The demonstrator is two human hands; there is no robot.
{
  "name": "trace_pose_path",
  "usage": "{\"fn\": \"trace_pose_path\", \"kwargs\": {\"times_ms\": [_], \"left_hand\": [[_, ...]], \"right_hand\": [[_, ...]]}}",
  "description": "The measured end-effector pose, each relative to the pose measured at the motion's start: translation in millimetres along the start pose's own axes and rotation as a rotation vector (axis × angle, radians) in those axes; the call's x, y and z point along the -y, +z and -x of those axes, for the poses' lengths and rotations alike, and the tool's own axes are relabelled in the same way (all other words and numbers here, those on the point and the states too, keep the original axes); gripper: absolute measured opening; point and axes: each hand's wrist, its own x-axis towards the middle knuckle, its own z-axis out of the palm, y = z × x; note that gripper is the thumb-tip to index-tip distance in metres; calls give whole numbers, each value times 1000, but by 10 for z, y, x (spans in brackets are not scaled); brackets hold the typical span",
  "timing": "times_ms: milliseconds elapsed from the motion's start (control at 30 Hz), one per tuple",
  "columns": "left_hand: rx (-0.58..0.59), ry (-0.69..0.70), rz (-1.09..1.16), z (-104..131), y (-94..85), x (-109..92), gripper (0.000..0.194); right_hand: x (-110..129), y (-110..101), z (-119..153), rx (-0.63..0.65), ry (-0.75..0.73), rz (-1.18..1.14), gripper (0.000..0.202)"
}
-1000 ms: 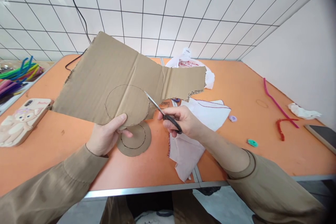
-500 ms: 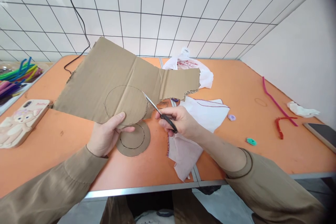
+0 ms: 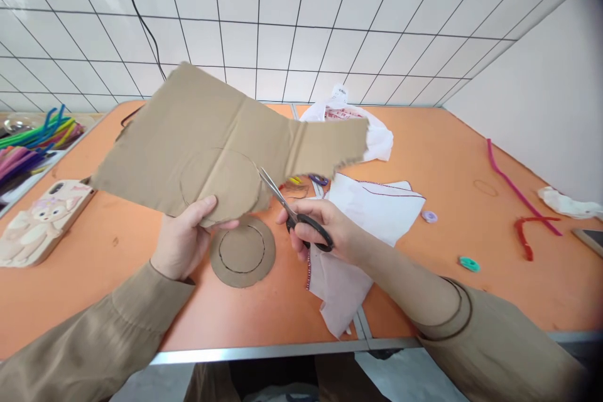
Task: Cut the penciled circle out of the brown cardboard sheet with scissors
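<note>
My left hand (image 3: 186, 235) grips the lower edge of a large brown cardboard sheet (image 3: 188, 119), thumb on top of a drawn circle whose lower right edge is cut. My right hand (image 3: 320, 229) is closed around black-handled scissors (image 3: 277, 191), their blades slightly parted at the right side of the circle. Below the sheet, a round cardboard disc (image 3: 242, 251) with a dark inner ring lies on the orange table (image 3: 198, 320). A white cloth (image 3: 377, 207) with dark red stitching spreads beside and under my right hand.
A phone in a cartoon case (image 3: 44, 220) and colourful pipe cleaners (image 3: 38, 138) are at left. Behind the sheet sits a white plastic bag (image 3: 379, 138). Farther right are a purple ring (image 3: 429, 217), a green ring (image 3: 469, 264), red (image 3: 524, 239) and magenta (image 3: 513, 198) pipe cleaners.
My right hand has turned, showing more of the scissor handles, and the scissors sit slightly lower. The cardboard has tilted a little in my left hand. The whole view has shifted slightly.
</note>
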Motion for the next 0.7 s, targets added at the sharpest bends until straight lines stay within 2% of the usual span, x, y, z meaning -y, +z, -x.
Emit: {"fn": "trace_pose_path", "kwargs": {"times_ms": [100, 200, 367, 467, 500, 600, 700], "left_hand": [[-50, -15, 57, -70, -35, -42, 29], [-55, -8, 27, -107, -65, -50, 35], [8, -114, 66, -85, -20, -5, 29], [8, -238, 185, -59, 67, 19, 21], [11, -286, 215, -47, 101, 27, 24], [42, -436, 254, 0, 197, 60, 50], [131, -571, 241, 60, 262, 110, 74]], "right_hand": [[-31, 6, -6, 56, 8, 19, 54], [-61, -5, -20, 108, -75, 5, 62], [-73, 30, -26, 59, -127, 36, 57], [-60, 114, -4, 13, -165, 198, 51], [-59, 148, 4, 0, -190, 289, 48], [-78, 241, 14, -28, -256, 586, 40], [-113, 309, -2, -52, -276, 744, 36]]}}
